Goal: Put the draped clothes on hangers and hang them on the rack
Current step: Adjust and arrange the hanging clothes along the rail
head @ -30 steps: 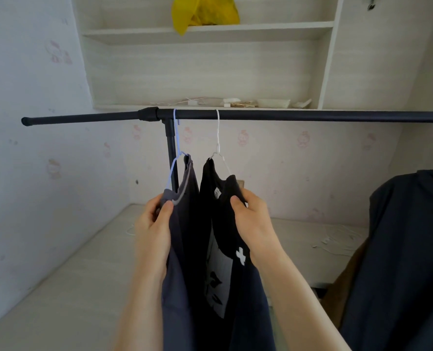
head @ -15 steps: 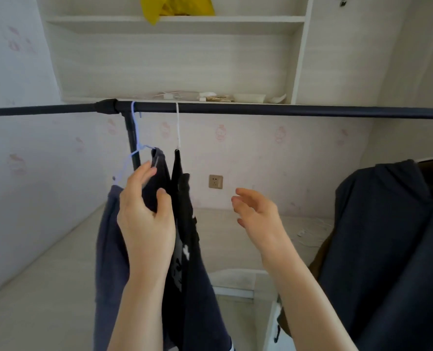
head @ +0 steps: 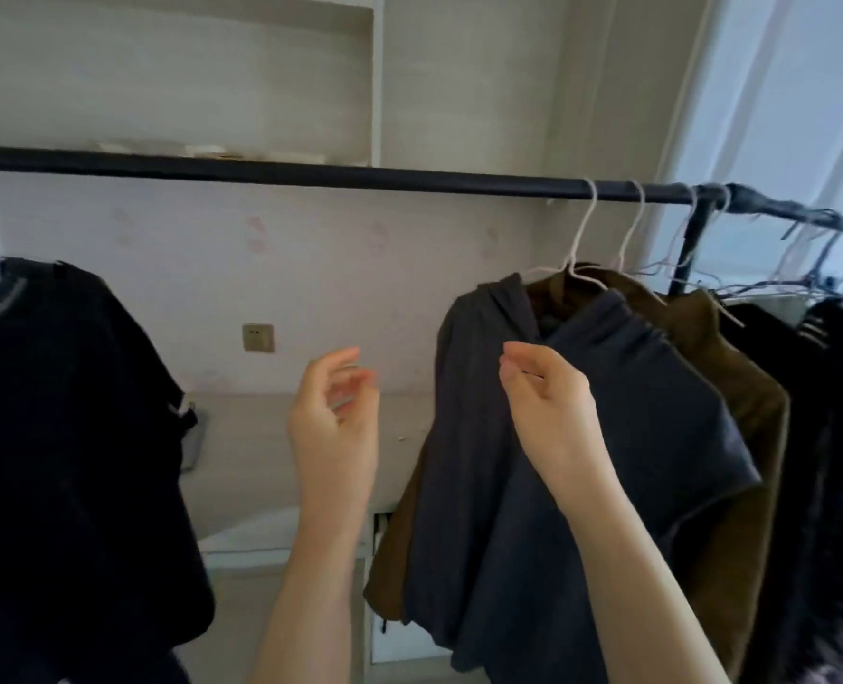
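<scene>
Pale wall, black rail (head: 310,172); left hand (head: 333,427), right hand (head: 550,402), both empty

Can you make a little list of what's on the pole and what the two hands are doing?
pole: black rail across the wall
left end: black top hanging
right end: blue hoodie on a white hanger, brown top behind it
left hand: empty, fingers loosely curled
right hand: empty, in front of the hoodie; touch unclear

No text, label, brand, number or sign can be read anywhere on the clothes, hangers or wall.
</scene>
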{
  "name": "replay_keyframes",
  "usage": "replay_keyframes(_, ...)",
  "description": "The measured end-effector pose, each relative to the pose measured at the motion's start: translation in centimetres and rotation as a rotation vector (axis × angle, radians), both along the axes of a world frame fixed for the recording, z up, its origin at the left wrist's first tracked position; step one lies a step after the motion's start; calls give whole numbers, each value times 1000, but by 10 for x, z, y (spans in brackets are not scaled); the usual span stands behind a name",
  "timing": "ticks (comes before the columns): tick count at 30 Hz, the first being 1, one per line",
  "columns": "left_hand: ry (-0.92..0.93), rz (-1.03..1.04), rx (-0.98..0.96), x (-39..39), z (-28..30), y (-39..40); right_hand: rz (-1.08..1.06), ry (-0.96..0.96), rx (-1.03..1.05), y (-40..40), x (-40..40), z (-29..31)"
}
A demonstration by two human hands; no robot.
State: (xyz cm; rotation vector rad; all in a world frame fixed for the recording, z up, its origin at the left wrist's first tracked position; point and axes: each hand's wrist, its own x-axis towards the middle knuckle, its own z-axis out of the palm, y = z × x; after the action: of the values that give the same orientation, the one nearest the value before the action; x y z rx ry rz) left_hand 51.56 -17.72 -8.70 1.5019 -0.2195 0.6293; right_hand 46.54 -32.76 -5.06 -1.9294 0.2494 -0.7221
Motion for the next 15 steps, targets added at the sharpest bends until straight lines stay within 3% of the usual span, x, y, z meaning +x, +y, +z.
replay_keyframes(9,132,-238,35,-33,-2,-185,-109,-95,-81,-152,-44,-1)
replay_keyframes(13,127,-209,128,-35,9,-241,-252,-243,-97,-194,-50,5)
replay_keyframes(15,132,-159,152,-37,15,-263,-310,-223,-146,-213,-49,7)
